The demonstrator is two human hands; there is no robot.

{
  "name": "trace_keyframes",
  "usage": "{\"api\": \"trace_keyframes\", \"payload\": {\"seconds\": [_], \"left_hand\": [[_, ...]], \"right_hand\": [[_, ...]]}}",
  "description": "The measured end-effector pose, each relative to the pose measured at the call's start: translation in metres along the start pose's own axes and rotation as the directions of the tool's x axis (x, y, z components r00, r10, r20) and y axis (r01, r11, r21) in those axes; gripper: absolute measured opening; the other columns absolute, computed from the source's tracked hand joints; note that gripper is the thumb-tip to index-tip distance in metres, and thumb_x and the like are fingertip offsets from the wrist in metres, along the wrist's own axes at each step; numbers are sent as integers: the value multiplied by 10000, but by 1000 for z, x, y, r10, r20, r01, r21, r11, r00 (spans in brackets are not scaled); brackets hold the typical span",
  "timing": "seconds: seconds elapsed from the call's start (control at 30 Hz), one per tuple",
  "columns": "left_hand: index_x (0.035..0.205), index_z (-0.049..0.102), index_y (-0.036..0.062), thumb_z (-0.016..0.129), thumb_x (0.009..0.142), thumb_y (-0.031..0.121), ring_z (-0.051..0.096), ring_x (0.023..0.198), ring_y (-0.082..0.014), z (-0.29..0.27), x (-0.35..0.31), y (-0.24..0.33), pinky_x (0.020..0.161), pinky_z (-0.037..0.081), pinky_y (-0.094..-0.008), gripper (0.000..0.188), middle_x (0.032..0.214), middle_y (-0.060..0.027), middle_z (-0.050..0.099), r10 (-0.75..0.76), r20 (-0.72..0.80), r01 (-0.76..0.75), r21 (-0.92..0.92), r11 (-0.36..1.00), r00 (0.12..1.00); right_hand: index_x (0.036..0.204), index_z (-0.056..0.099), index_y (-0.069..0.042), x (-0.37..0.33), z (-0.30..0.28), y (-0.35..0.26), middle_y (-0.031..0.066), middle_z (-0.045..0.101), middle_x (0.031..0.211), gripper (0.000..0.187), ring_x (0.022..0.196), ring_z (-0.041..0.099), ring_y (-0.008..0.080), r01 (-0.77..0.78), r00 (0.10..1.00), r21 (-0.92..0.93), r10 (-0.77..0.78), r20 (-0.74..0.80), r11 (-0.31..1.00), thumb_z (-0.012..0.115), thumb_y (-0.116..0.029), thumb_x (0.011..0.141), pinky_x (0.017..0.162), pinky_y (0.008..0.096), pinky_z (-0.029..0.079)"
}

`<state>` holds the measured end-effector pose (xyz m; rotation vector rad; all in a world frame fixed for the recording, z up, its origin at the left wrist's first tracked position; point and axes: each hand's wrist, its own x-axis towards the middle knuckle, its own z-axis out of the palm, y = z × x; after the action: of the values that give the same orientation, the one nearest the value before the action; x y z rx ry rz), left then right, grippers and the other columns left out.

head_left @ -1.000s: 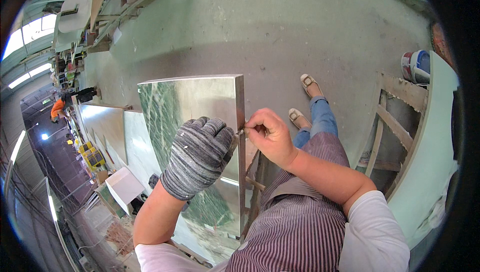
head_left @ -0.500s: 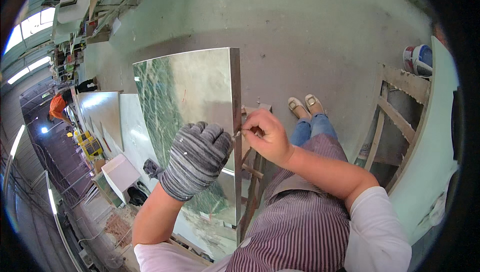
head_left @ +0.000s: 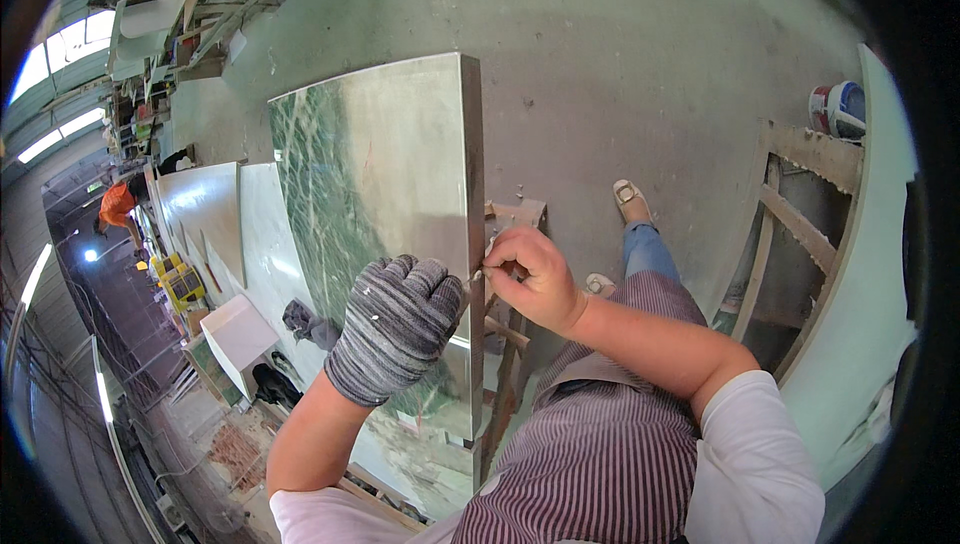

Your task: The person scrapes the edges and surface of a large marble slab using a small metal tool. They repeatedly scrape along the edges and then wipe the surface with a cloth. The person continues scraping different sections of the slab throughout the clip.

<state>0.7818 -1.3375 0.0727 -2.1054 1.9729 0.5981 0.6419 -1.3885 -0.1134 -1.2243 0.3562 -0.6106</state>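
Note:
A glossy slab [head_left: 405,174] with a green-and-cream marbled face and a dark right side edge reaches away from me. My left hand [head_left: 398,319], in a grey striped knitted glove, is closed in a fist over the slab's face, close to that edge. Bare and pinched, my right hand [head_left: 530,274] meets the edge from the right, thumb and index fingertip together. Something small and pale shows between the two hands at the edge. It is too small to name, and the curled fingers hide what the left hand holds.
Under the slab stands a wooden support [head_left: 515,214]. At right are a wooden frame [head_left: 800,224], a pale green panel [head_left: 860,364] and a bucket [head_left: 845,109]. A dark cloth [head_left: 310,324] and white box [head_left: 240,339] lie left. Far left, a person in orange [head_left: 118,206] bends over.
Both hands have shifted along the slab's edge toward its near end, still closed. My feet have gone from side by side to a step apart.

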Motion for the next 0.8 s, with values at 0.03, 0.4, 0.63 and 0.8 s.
{"api": "trace_keyframes", "payload": {"seconds": [0.03, 0.4, 0.63, 0.8], "left_hand": [[806, 639, 83, 743, 764, 138, 607, 716, -297, 3, -4, 2, 648, 478, -425, 124, 815, -83, 613, 3, -12, -3, 0, 1000, 1000], [794, 622, 84, 736, 787, 136, 591, 703, -298, 34, -52, 31, 644, 465, -426, 125, 793, -86, 597, -1, -60, 3, 35, 999, 998], [809, 623, 84, 730, 778, 137, 593, 730, -296, 51, -91, 52, 661, 459, -425, 123, 843, -88, 602, -34, -8, 34, 52, 998, 999], [822, 623, 85, 728, 773, 136, 591, 734, -296, 66, -116, 66, 660, 454, -425, 126, 859, -88, 602, -35, -40, 36, 21, 999, 999]], "right_hand": [[944, 619, -33, -5, 1, 0, 90, 587, 924, 197, 791, 614, 204, -14, 1000, -4, 14, 6, 1000, 714, 42, 789, 669, 298, 517], [944, 625, -38, -61, 23, 5, 81, 592, 924, 191, 784, 619, 188, -20, 1000, 8, 20, 2, 1000, 716, 31, 791, 659, 291, 525], [940, 622, -35, -100, 39, 9, 81, 593, 924, 200, 788, 623, 185, 23, 1000, 20, -23, 8, 1000, 721, 36, 782, 666, 283, 532], [937, 619, -38, -126, 46, 9, 91, 588, 923, 201, 789, 622, 206, 34, 999, -16, -33, 36, 999, 718, 43, 783, 675, 305, 527]]}}
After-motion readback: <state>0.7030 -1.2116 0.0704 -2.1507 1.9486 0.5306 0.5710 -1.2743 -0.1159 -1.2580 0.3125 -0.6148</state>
